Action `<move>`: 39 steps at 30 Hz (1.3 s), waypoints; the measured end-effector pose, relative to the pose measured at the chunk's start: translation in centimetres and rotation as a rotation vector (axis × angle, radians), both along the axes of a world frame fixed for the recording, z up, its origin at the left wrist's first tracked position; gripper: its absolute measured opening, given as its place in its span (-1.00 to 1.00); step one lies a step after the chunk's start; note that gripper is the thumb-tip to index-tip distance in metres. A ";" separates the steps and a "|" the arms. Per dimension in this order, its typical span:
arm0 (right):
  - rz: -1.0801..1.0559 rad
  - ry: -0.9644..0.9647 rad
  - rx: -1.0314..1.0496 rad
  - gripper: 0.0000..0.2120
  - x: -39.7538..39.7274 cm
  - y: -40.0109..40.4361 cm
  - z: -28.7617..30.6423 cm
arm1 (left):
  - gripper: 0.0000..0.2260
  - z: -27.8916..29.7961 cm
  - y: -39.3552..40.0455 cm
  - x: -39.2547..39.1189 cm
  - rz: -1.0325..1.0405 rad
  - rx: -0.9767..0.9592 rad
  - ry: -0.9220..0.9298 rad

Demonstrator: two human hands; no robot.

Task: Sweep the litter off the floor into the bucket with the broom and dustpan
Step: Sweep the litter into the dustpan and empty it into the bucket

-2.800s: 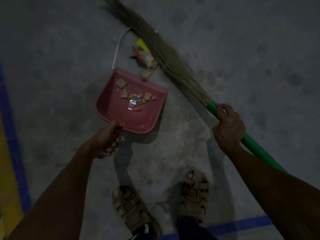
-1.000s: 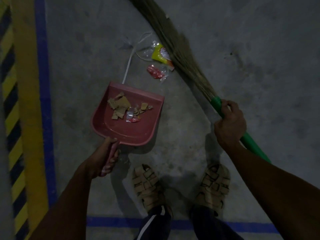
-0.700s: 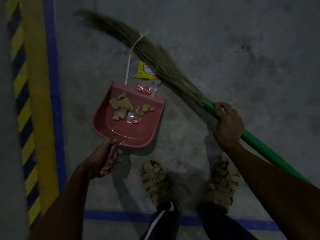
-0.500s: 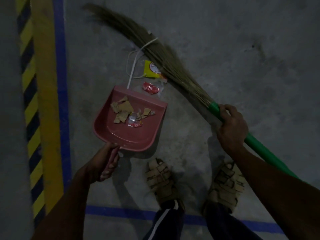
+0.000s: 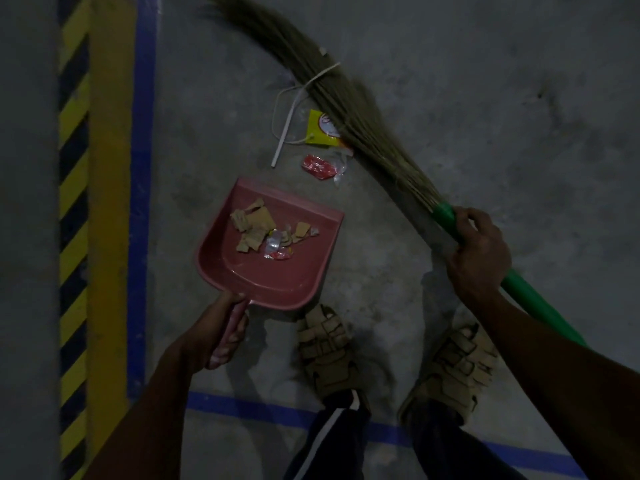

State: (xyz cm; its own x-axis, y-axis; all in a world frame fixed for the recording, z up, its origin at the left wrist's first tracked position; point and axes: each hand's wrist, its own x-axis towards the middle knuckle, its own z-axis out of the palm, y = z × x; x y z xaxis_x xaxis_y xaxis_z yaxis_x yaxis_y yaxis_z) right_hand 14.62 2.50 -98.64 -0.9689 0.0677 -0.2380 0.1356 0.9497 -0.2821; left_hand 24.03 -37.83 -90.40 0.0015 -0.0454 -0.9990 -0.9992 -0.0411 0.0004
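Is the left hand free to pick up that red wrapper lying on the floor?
Probably not as things stand: the left hand grips the dustpan handle, and the red wrapper lies on bare floor beyond the pan's front edge.

Both forearms are seen bare, no sleeve being visible on either within the frame. The left hand [image 5: 216, 332] and right hand [image 5: 476, 252] are uncovered, without gloves. Tan strapped sandals are worn: the left sandal [image 5: 327, 349] and the right sandal [image 5: 457, 368], each built of crossed bands edged in dark stitching. Dark trousers [image 5: 332, 441] are worn, a white stripe being shown down the left leg; their exact colour, perhaps navy, cannot be settled in the dim light.
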 end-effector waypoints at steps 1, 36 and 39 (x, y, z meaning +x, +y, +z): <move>0.009 -0.007 -0.007 -0.44 0.1 -0.1 -0.1 | -0.47 -0.2 0.0 -0.3 -0.003 0.001 0.000; -0.188 0.083 0.123 -0.30 8.2 5.2 7.4 | -0.47 -0.1 7.9 -3.6 -0.143 0.035 0.269; -0.259 0.075 0.197 -0.31 8.9 8.0 8.7 | -0.46 0.6 10.7 -5.9 -0.181 0.050 0.300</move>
